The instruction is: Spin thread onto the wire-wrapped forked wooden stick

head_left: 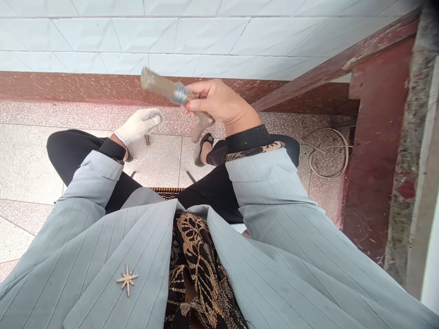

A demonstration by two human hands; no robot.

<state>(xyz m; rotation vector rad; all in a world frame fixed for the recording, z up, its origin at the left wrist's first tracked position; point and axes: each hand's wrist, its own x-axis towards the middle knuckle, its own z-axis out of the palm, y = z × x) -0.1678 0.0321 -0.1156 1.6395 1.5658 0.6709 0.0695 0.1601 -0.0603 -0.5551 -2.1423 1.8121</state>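
Note:
My bare right hand (pixel 214 101) is closed round a worn wooden tool bound with wire (pixel 159 87), held up in front of the wall. The tool's thick, blunt end points to the upper left, and grey wire wraps it close to my fingers. A brown, rounded piece shows below my palm; whether it belongs to the same tool I cannot tell. My left hand (pixel 139 125), in a white knit glove, is closed low over the floor. A short brown object (pixel 147 140) shows just beneath it; the glove hides whether my fingers hold it.
A white tiled wall (pixel 144 36) with a red-brown base band (pixel 113 87) stands in front. A coiled pale cable (pixel 329 153) lies on the speckled floor (pixel 161 160) at right, beside a dark red wooden frame (pixel 380 151). My bent knees flank the work area.

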